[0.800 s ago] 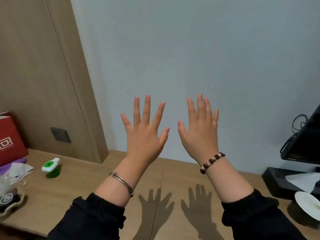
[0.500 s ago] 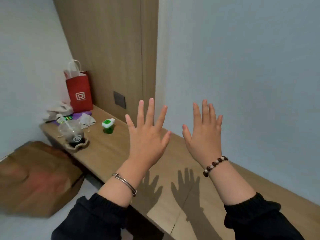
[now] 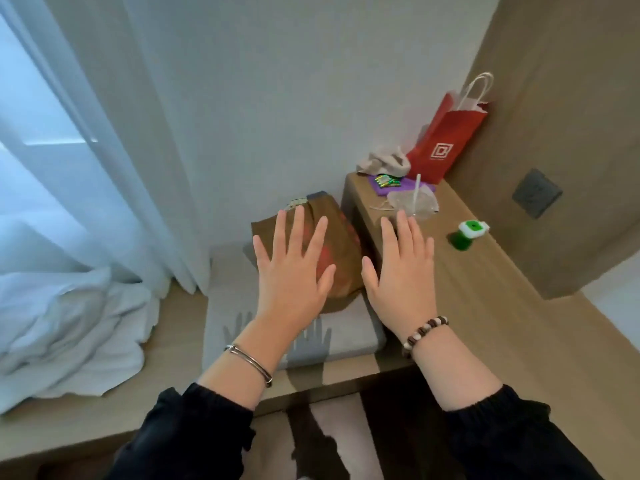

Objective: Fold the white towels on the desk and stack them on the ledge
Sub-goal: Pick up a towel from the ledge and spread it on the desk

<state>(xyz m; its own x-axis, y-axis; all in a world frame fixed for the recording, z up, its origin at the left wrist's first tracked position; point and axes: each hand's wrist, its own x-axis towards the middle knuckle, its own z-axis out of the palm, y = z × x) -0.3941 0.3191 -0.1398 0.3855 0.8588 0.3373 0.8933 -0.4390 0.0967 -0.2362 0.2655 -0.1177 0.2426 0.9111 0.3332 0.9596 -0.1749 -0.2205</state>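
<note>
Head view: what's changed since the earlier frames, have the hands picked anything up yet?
The view has swung left along the desk: the red bag and green bottle now sit at the right, and a heap of white towels by the curtain has come into sight. Nothing was taken hold of. Left hand and right hand stay raised, fingers spread, holding nothing.

Red paper carrier bag (image 3: pixel 446 147) with white rope handles, far corner of the light wooden desk (image 3: pixel 491 289): white square emblem enclosing a D-like letter; small white line beneath, illegible; brown paper bag (image 3: pixel 343 242) beside the desk's end: blurred red print, unreadable.
</note>
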